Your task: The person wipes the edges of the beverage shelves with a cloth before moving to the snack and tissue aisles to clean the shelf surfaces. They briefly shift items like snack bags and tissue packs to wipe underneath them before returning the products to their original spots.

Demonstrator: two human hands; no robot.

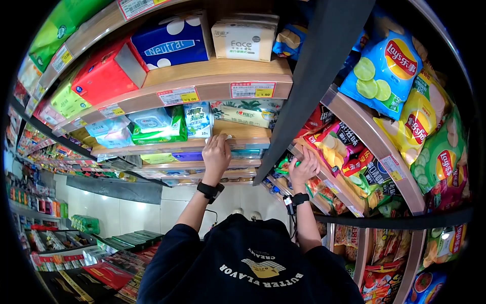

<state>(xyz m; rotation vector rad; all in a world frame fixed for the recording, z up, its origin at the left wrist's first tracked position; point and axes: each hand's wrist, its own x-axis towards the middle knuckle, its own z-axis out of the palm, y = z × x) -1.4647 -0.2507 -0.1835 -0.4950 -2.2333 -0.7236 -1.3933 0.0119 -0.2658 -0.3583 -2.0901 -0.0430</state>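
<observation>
My left hand (pixel 216 154) is at the front of a wooden shelf (pixel 240 130), its fingers curled together. A small white bit shows at the fingertips, too small to name. Just beyond stand a white and blue pack marked 10 (pixel 198 120) and a flat beige pack (pixel 245 115). Left of these is a green wipes pack (pixel 161 130) with a blue-white lid. My right hand (pixel 305 166) rests by the edge of the snack shelf, fingers loosely apart, with nothing seen in it. Nearest to it is a colourful chip bag (pixel 331 149). Both wrists wear dark bands.
A dark upright post (pixel 314 76) divides the tissue shelves from the snack shelves. Above are a blue Neutral tissue pack (pixel 172 43), a Face tissue pack (pixel 244 40) and a red pack (pixel 109 73). Lay's bags (pixel 379 71) crowd the right. Tiled floor (pixel 129 215) lies below.
</observation>
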